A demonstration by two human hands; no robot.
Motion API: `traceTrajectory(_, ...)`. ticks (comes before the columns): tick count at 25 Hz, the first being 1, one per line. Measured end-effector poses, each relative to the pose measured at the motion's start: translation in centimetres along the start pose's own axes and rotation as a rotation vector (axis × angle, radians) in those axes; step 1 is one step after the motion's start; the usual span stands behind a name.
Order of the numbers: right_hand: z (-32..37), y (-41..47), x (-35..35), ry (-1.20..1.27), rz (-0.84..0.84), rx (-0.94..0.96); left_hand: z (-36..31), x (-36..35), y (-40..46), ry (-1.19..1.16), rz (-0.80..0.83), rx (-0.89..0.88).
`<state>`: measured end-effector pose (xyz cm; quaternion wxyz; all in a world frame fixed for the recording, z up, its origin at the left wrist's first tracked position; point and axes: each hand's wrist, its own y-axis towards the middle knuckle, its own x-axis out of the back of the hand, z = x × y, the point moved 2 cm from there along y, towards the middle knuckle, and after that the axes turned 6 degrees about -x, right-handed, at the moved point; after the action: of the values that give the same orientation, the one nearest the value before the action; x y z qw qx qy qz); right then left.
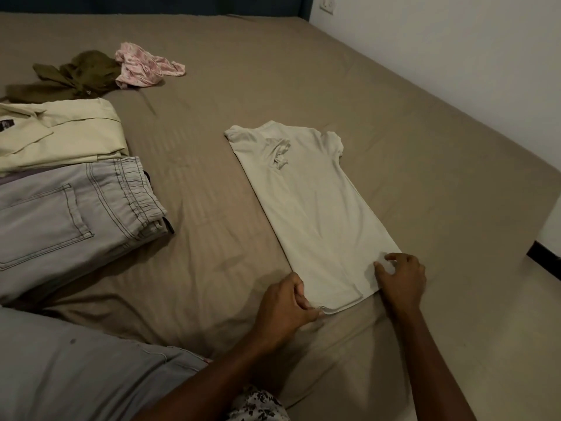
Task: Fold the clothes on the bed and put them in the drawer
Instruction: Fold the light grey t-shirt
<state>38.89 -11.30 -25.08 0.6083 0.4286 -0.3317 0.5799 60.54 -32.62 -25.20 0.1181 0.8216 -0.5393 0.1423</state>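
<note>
A pale cream T-shirt (306, 202) lies on the brown bed sheet (425, 147), folded lengthwise into a long strip with its sleeves tucked in at the far end. My left hand (285, 311) pinches the near left corner of its hem. My right hand (400, 278) rests on the near right corner, fingers curled on the cloth. At the left lie folded grey jeans (69, 214) and a folded cream garment (60, 132). Further back lie a crumpled olive garment (73, 75) and a crumpled pink patterned garment (142, 66).
The bed's right edge runs along a white wall (455, 41), with a dark skirting strip (543, 259) low at the right. My grey-clad knee (76, 369) sits at the lower left. No drawer is in view.
</note>
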Motion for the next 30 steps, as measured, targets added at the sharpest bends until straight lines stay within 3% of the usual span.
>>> traceTrajectory(2, -0.3, 0.1, -0.6, 0.020, -0.071, -0.011, 0.1, 0.3, 0.2, 0.154, -0.016, -0.035)
traceTrajectory(5, -0.7, -0.6, -1.2, 0.034, -0.206, -0.033, -0.1, -0.9, -0.2, 0.221, 0.122, -0.043)
traceTrajectory(8, -0.9, -0.2, -1.2, 0.050, -0.225, -0.115, -0.4, -1.9, -0.4, 0.320, 0.148, -0.150)
traceTrajectory(10, -1.7, 1.2, -0.7, 0.099, -0.139, -0.197, -0.3, -1.7, -0.5, 0.351, 0.205, -0.172)
traceTrajectory(12, -2.3, 3.2, 0.4, 0.313, -0.017, -0.276, -0.6, -1.3, -0.4, 0.341, 0.242, -0.131)
traceTrajectory(16, -1.4, 4.4, 2.2, 0.772, 0.168, -0.351, -2.0, -0.9, 2.0, 0.065, 0.116, -0.022)
traceTrajectory(21, 0.8, 3.8, 3.6, 0.900, 0.236, -0.276, -5.8, -3.2, 8.6, -0.390, 0.133, 0.234)
traceTrajectory(23, 2.0, 3.1, 4.4, 0.891, 0.337, -0.171, -7.1, -5.1, 11.7, -0.474, 0.168, 0.373)
traceTrajectory(26, 2.7, 3.8, 5.0, 0.862, 0.633, 0.044, -7.2, -8.4, 15.3, -0.424, 0.189, 0.483)
traceTrajectory(30, 4.9, 11.3, 1.3, 1.081, 0.657, -0.172, -4.7, -10.0, 16.4, -0.142, 0.086, 0.386)
